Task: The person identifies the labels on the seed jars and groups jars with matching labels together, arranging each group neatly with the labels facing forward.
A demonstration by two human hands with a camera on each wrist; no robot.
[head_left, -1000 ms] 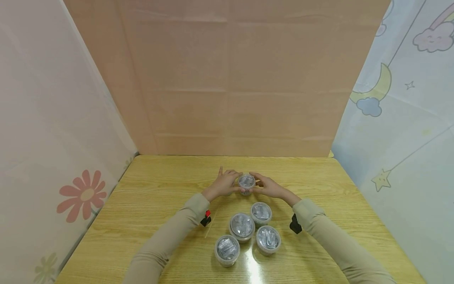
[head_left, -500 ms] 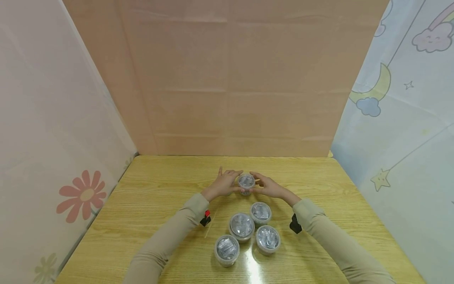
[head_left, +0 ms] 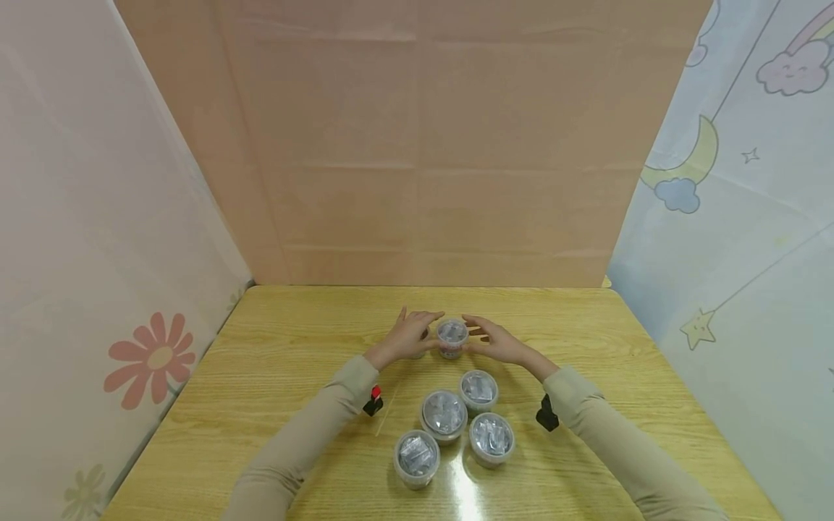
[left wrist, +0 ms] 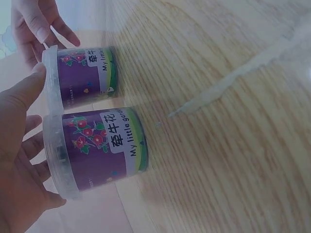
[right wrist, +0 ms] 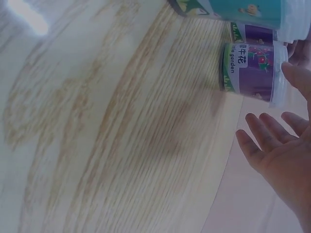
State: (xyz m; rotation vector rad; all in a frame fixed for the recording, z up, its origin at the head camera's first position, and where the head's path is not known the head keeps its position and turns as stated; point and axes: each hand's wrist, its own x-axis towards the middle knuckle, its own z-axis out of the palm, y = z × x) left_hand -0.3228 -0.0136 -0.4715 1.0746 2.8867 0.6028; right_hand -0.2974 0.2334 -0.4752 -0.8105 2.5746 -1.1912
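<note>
Brown sheeting (head_left: 417, 145) formed the rear wall above a wood-grain table (head_left: 293, 318). Beige sleeves (head_left: 313, 420) reached forward across the tabletop. Left hand (head_left: 404, 337): fingers (left wrist: 34, 145) spread about the lid (left wrist: 63, 167) of the left purple cup (left wrist: 97, 155), thumb (left wrist: 30, 87) stretched to its neighbour's rim, no firm grip evident. Right hand (head_left: 498, 344): fingers splayed, holding nothing, just beside the right purple cup (head_left: 452, 333); whether its thumb tip touched that cup could not be told. Both purple cups stood upright, side by side, toward the far part of the table. Four nearer cups (head_left: 417, 459) stood in a loose cluster between the sleeves.

Placement, as judged: bases down kept the contents settled. Labels facing the same way suggested deliberate alignment. Hands flanking the pair probably allowed steadying from both ends without tipping either cup.

View comparison: head view gave the whole layout and silvery packets (head_left: 491, 436) under clear lids, but the left hand covered most of the left purple cup. Left wrist view showed it plainly, with printed flowers (left wrist: 88, 132) and "My little garden" lettering. Right wrist view alone showed a teal cup (right wrist: 243, 9); which of the cluster it was remained unclear.
</note>
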